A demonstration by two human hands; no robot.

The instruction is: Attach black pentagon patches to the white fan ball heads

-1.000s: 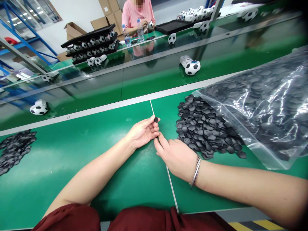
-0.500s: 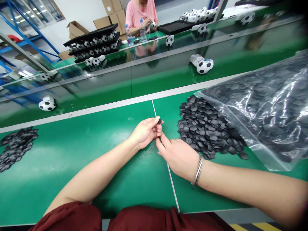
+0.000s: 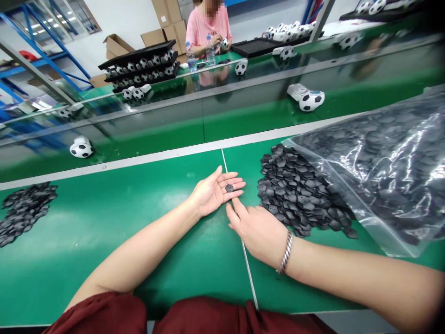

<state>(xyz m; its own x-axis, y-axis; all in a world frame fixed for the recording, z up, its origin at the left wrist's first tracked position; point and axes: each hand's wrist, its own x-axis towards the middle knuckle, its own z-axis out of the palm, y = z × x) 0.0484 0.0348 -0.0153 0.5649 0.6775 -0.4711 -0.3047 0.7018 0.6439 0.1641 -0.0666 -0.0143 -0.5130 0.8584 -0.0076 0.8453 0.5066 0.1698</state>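
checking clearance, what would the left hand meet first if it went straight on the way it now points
The left hand would probably meet the pile of black pieces on its right first; the hand's height is hard to judge, so it might pass above.

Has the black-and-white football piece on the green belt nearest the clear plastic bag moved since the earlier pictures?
Yes: the football piece has moved right, judged against the thin white seam in the green tabletop.

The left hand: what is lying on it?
One small black piece lies on the fingers of the open left hand. Its underside and the patch of hand beneath are covered.
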